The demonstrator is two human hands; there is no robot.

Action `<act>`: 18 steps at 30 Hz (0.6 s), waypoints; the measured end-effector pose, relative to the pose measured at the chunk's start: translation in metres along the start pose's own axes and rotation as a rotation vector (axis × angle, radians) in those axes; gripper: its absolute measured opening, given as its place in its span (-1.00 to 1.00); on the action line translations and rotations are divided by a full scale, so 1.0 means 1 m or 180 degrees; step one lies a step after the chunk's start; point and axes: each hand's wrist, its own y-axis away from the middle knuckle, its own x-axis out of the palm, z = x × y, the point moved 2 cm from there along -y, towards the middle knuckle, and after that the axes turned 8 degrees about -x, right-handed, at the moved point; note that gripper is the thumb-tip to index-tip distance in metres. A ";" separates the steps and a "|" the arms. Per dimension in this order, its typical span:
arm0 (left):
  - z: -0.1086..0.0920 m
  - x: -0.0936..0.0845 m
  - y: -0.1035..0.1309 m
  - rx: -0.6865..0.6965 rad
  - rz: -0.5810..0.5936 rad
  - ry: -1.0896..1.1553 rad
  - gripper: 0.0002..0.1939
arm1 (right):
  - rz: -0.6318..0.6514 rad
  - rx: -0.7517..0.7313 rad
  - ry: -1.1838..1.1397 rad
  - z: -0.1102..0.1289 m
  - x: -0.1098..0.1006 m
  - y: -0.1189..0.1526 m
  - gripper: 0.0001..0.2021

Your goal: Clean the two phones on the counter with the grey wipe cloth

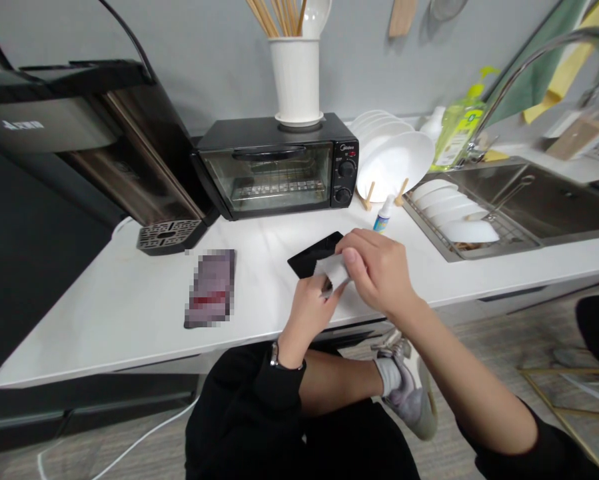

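My right hand (376, 270) is closed on a small grey cloth (333, 270) with a jagged edge, like a cleaning cloth. Just below and to its left, my left hand (310, 310) is also closed, with its fingers against the cloth. A bit of something dark shows between the left fingers and the cloth; its kind is hidden. Behind both hands is a flat black thing (309, 257) with straight edges, partly covered by them. A small white spray bottle (383, 215) with a blue label stands upright beyond my right hand.
A pixelated phone-like rectangle (212, 288) lies to the left on the white counter (144, 313). Behind are a drinks machine (124, 147), a toaster oven (279, 173) and racked white plates (396, 163). To the right is a sink (554, 200) with bowls (452, 210).
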 end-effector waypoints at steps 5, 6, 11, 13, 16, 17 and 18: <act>-0.002 0.000 0.000 0.0156 0.0060 0.0063 -0.89 | 0.0201 -0.0661 0.0332 0.007 -0.001 0.002 -0.59; -0.002 0.000 0.000 0.0131 0.0034 0.0062 -0.87 | 0.0141 -0.0504 0.0307 0.007 -0.001 0.002 -0.57; -0.002 0.001 0.000 0.0052 0.0128 -0.0041 -0.83 | 0.0066 -0.0494 0.0319 0.011 0.001 0.004 -0.64; -0.004 0.001 -0.001 0.0059 0.0137 -0.0137 -0.84 | 0.0049 -0.0730 0.0490 0.009 0.003 0.007 -0.69; -0.010 -0.004 -0.003 -0.0088 0.0123 -0.0108 -0.62 | -0.0475 -0.0162 0.0289 -0.011 0.004 0.018 -0.66; -0.012 -0.007 -0.003 -0.0145 0.0163 -0.0006 -0.58 | -0.0688 0.0131 0.0134 -0.021 0.005 0.024 -0.64; -0.013 -0.011 -0.002 -0.0193 0.0206 0.0117 -0.59 | -0.0878 0.0443 -0.0015 -0.031 0.006 0.031 -0.62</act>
